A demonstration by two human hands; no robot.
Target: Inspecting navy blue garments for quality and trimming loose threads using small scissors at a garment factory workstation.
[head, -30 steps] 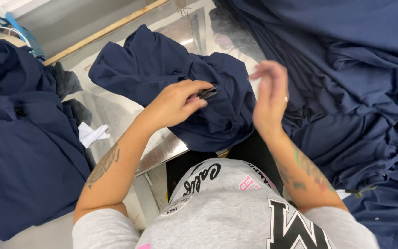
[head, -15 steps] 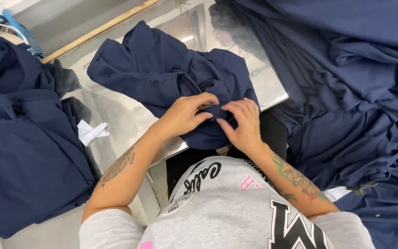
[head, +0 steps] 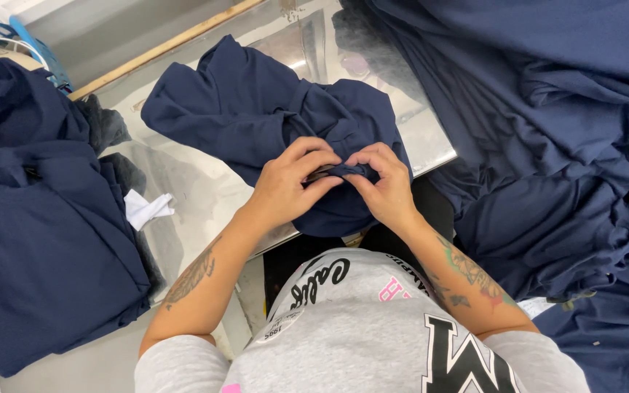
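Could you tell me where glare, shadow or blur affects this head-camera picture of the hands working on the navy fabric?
In the head view, the shiny metal table throws bright glare near its top edge; the crumpled navy blue garment casts soft shadows on it; the left hand and right hand pinching its fold are sharp, without visible motion blur; the navy fabric pile on the right loses fold detail in darkness.

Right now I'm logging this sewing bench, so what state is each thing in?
Left hand: pinching a fold of the navy garment.
Right hand: pinching the same fold, fingertips meeting the left's.
Navy garment: crumpled on the shiny metal table.
White scrap: loose on the table.
Left navy pile: heaped.
Right navy pile: heaped, draped over the table edge.
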